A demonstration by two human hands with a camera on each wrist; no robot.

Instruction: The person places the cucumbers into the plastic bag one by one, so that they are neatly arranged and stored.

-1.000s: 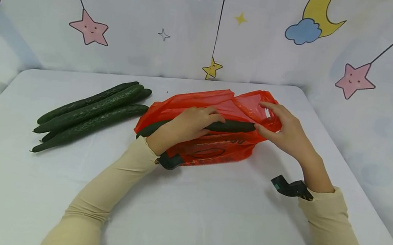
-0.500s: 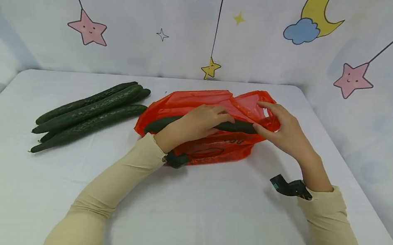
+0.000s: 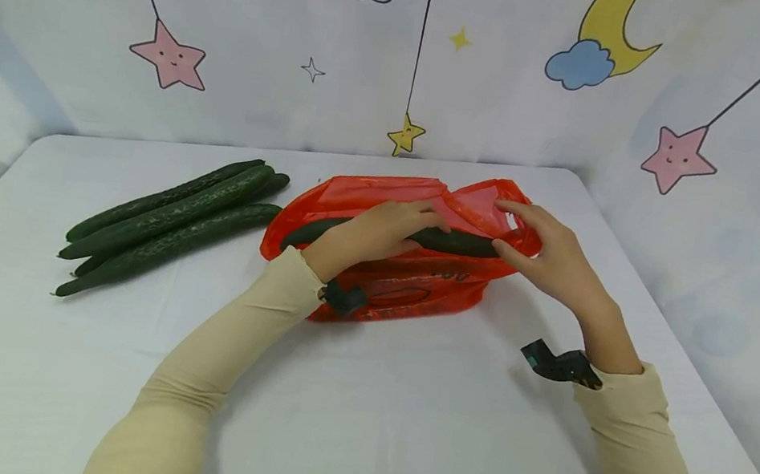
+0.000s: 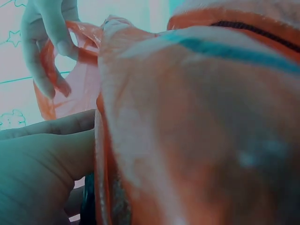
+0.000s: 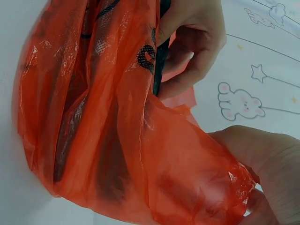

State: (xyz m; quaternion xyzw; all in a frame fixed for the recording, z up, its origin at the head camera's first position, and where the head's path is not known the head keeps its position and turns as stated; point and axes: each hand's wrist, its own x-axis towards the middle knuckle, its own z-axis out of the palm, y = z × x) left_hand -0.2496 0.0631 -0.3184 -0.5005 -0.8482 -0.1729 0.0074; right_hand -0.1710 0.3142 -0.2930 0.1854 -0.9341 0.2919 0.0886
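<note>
A red plastic bag (image 3: 408, 294) lies sideways on the table with its mouth spread. My left hand (image 3: 381, 229) grips a long dark green cucumber (image 3: 462, 243) from above, over the bag's mouth. Most of its length lies within the bag's edges, its right end beside my right thumb. At the bag's right end my right hand (image 3: 555, 258) holds the plastic by the handle, thumb in front and fingers behind. Dark long shapes (image 5: 112, 168) show through the red film in the right wrist view. In the left wrist view the bag's film (image 4: 187, 117) fills most of the picture.
Several more cucumbers (image 3: 170, 228) lie in a slanted pile left of the bag. The white table (image 3: 353, 428) meets a cartoon-printed cloth backdrop (image 3: 246, 48) behind it and on the right. A dark wrist camera (image 3: 562, 365) sits on my right wrist.
My left hand has moved slightly right with the cucumber, whose left end has drawn inside the bag's left edge. My right hand keeps its hold on the bag.
</note>
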